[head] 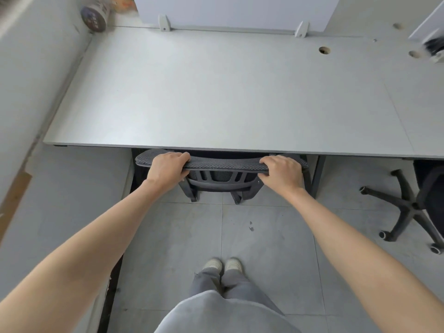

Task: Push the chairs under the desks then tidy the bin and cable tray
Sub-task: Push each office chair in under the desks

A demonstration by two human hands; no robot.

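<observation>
1. Your left hand: closed over the top edge of the mesh-backed office chair, near its left end, fingers curled over the far side.
2. Your right hand: clamped on the same top edge, near its right end.
3. Mesh-backed office chair: dark grey, seat hidden under the bench; only the backrest top and its plastic frame show, just beneath the bench's front edge.
4. Bench: pale grey top, bare in the middle, with round cable holes at the far right and a divider panel along the back.
5. Second chair: black star base on castors, to your right, partly under the neighbouring bench.
6. Cylindrical tin: far left corner, blurred.
7. Floor: grey tiles; your pale shoes stand together below the chair.
</observation>
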